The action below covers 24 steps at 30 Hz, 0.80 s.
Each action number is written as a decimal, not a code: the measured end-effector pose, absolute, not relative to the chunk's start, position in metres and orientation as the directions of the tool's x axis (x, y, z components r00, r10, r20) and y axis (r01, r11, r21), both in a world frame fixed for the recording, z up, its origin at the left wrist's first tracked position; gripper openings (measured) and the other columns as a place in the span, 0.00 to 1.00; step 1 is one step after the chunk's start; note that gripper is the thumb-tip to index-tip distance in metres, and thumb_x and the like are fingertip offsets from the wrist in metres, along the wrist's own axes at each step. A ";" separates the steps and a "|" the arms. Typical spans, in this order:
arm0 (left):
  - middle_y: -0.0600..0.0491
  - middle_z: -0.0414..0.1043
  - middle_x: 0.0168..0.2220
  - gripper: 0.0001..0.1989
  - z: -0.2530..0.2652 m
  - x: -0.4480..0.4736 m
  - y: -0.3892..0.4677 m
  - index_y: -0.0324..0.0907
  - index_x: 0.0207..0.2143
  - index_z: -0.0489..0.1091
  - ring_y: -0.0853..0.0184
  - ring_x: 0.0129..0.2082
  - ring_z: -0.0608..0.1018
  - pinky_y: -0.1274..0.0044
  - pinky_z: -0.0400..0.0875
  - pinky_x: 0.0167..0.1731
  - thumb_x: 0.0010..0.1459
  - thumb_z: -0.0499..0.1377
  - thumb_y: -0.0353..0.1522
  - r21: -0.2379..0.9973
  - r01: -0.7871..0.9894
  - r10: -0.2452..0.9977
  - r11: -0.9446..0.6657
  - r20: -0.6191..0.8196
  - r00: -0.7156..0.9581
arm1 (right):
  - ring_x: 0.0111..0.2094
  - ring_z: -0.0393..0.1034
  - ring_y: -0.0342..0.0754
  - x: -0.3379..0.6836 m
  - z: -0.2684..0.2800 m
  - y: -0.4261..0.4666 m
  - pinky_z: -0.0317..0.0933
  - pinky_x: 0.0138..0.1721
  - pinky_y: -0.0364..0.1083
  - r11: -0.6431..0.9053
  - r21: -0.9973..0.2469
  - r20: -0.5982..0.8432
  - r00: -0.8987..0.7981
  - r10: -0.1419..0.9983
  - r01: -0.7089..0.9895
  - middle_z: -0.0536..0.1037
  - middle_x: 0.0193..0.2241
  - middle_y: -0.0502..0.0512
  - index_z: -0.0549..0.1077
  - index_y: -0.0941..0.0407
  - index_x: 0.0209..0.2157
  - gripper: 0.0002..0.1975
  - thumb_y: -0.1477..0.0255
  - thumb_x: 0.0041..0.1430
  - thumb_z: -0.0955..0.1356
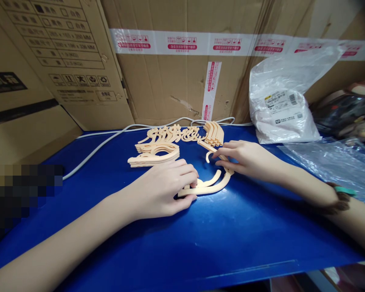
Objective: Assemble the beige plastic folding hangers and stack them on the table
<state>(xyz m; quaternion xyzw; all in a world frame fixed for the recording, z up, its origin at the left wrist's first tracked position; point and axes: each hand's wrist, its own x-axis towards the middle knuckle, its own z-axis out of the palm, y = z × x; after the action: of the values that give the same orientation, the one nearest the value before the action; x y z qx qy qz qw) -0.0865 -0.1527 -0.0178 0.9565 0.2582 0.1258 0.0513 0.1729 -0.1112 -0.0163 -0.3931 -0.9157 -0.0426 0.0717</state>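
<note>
A beige plastic folding clothes hanger (214, 188) lies on the blue table in front of me, its curved arms bent at a joint. My left hand (170, 186) pinches the near arm's left end, thumb below and fingers over it. At the other arm, close to the joint, my right hand (245, 160) has its fingers closed around the part, which they partly cover. A small hook (208, 157) sticks out beside the right fingertips. Behind my left hand is a stack of beige curved hanger arms (152, 159).
Farther back lie a row of beige curved pieces (164, 134), a pile of hooks (191, 133) and stacked straight-sided arms (213, 133). A white cable (97, 156) runs along the rear. Cardboard boxes (176, 89) wall the back; a white plastic bag (284, 109) and clear film (331, 162) sit right.
</note>
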 end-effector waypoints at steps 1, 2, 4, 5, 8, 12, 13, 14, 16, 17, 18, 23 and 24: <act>0.51 0.72 0.42 0.05 -0.018 -0.087 -0.152 0.41 0.32 0.66 0.63 0.40 0.72 0.71 0.64 0.40 0.61 0.54 0.32 0.157 0.477 0.501 -0.865 0.217 0.838 | 0.41 0.72 0.52 0.173 -0.016 -0.111 0.61 0.42 0.48 0.691 0.021 0.162 -0.685 0.710 0.722 0.76 0.37 0.57 0.74 0.54 0.46 0.13 0.65 0.66 0.62; 0.51 0.72 0.42 0.05 -0.018 -0.087 -0.152 0.41 0.32 0.66 0.63 0.39 0.72 0.71 0.63 0.40 0.61 0.53 0.31 0.149 0.472 0.495 -0.869 0.219 0.841 | 0.40 0.72 0.51 0.173 -0.016 -0.111 0.61 0.42 0.48 0.696 0.020 0.160 -0.689 0.706 0.718 0.76 0.37 0.56 0.74 0.54 0.46 0.13 0.65 0.66 0.62; 0.51 0.72 0.42 0.06 -0.017 -0.086 -0.151 0.41 0.32 0.66 0.64 0.39 0.71 0.72 0.63 0.39 0.61 0.52 0.31 0.134 0.469 0.488 -0.873 0.224 0.844 | 0.40 0.71 0.51 0.173 -0.017 -0.111 0.61 0.42 0.48 0.705 0.019 0.162 -0.698 0.698 0.709 0.76 0.37 0.56 0.74 0.54 0.46 0.13 0.66 0.66 0.62; 0.51 0.72 0.42 0.06 -0.017 -0.087 -0.151 0.41 0.32 0.66 0.64 0.39 0.71 0.72 0.63 0.38 0.61 0.52 0.30 0.127 0.469 0.486 -0.874 0.227 0.844 | 0.40 0.71 0.51 0.173 -0.017 -0.111 0.61 0.42 0.48 0.709 0.017 0.163 -0.701 0.694 0.705 0.76 0.37 0.56 0.74 0.53 0.47 0.13 0.66 0.66 0.61; 0.50 0.71 0.43 0.06 -0.017 -0.087 -0.151 0.40 0.32 0.67 0.64 0.39 0.71 0.72 0.63 0.38 0.60 0.52 0.29 0.111 0.467 0.480 -0.877 0.232 0.846 | 0.40 0.71 0.51 0.173 -0.018 -0.112 0.61 0.42 0.48 0.719 0.009 0.162 -0.711 0.685 0.695 0.76 0.36 0.56 0.73 0.54 0.46 0.13 0.66 0.66 0.62; 0.50 0.71 0.44 0.06 -0.019 -0.087 -0.152 0.39 0.33 0.69 0.64 0.39 0.71 0.72 0.63 0.39 0.59 0.52 0.27 0.080 0.467 0.471 -0.881 0.251 0.846 | 0.38 0.71 0.50 0.172 -0.017 -0.114 0.60 0.41 0.47 0.730 0.001 0.149 -0.722 0.675 0.683 0.75 0.36 0.55 0.74 0.54 0.45 0.12 0.67 0.66 0.62; 0.49 0.71 0.44 0.07 -0.019 -0.087 -0.152 0.39 0.34 0.69 0.64 0.39 0.71 0.72 0.63 0.39 0.60 0.52 0.27 0.072 0.470 0.472 -0.880 0.255 0.844 | 0.38 0.71 0.50 0.171 -0.017 -0.115 0.60 0.41 0.47 0.732 -0.001 0.145 -0.724 0.674 0.681 0.75 0.36 0.55 0.74 0.54 0.44 0.12 0.67 0.66 0.62; 0.49 0.71 0.44 0.07 -0.019 -0.086 -0.152 0.39 0.35 0.69 0.64 0.39 0.71 0.72 0.64 0.39 0.60 0.51 0.27 0.064 0.473 0.472 -0.879 0.258 0.843 | 0.38 0.71 0.50 0.171 -0.016 -0.116 0.60 0.41 0.47 0.734 -0.003 0.140 -0.727 0.672 0.679 0.75 0.36 0.55 0.74 0.54 0.44 0.12 0.67 0.66 0.62; 0.49 0.71 0.44 0.09 -0.020 -0.086 -0.152 0.38 0.37 0.70 0.64 0.39 0.71 0.71 0.64 0.40 0.61 0.50 0.27 0.046 0.477 0.471 -0.878 0.265 0.841 | 0.38 0.71 0.49 0.170 -0.015 -0.117 0.59 0.41 0.47 0.744 -0.014 0.128 -0.736 0.664 0.668 0.75 0.36 0.54 0.74 0.53 0.44 0.12 0.67 0.65 0.62; 0.49 0.71 0.44 0.09 -0.021 -0.085 -0.152 0.38 0.37 0.70 0.63 0.40 0.71 0.71 0.64 0.40 0.62 0.50 0.27 0.036 0.478 0.469 -0.877 0.269 0.841 | 0.37 0.71 0.49 0.169 -0.015 -0.118 0.59 0.40 0.46 0.752 -0.023 0.122 -0.744 0.657 0.659 0.75 0.36 0.54 0.74 0.53 0.44 0.11 0.67 0.65 0.62; 0.49 0.71 0.44 0.10 -0.022 -0.085 -0.151 0.38 0.38 0.70 0.63 0.40 0.71 0.71 0.65 0.41 0.63 0.49 0.27 0.026 0.481 0.469 -0.876 0.273 0.840 | 0.37 0.71 0.48 0.168 -0.014 -0.119 0.59 0.40 0.46 0.761 -0.035 0.114 -0.754 0.646 0.647 0.76 0.36 0.54 0.74 0.53 0.44 0.11 0.67 0.65 0.62; 0.48 0.71 0.45 0.11 -0.027 -0.085 -0.146 0.39 0.42 0.70 0.62 0.42 0.71 0.70 0.65 0.42 0.64 0.48 0.27 -0.049 0.495 0.465 -0.867 0.277 0.841 | 0.33 0.70 0.46 0.162 -0.008 -0.130 0.56 0.35 0.44 0.799 -0.121 0.053 -0.800 0.598 0.590 0.75 0.32 0.53 0.75 0.54 0.40 0.13 0.65 0.67 0.61; 0.48 0.71 0.45 0.11 -0.028 -0.085 -0.146 0.39 0.42 0.70 0.62 0.42 0.71 0.70 0.65 0.42 0.64 0.48 0.27 -0.064 0.498 0.463 -0.865 0.280 0.841 | 0.33 0.69 0.46 0.160 -0.007 -0.133 0.56 0.34 0.44 0.803 -0.139 0.044 -0.806 0.590 0.580 0.76 0.31 0.53 0.75 0.54 0.39 0.14 0.65 0.67 0.60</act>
<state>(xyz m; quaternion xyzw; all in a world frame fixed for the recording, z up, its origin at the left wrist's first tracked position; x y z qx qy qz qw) -0.0853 -0.1457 -0.0281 0.9571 0.2510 0.1286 -0.0672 0.1599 -0.1329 -0.0072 -0.3085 -0.9484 0.0595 0.0423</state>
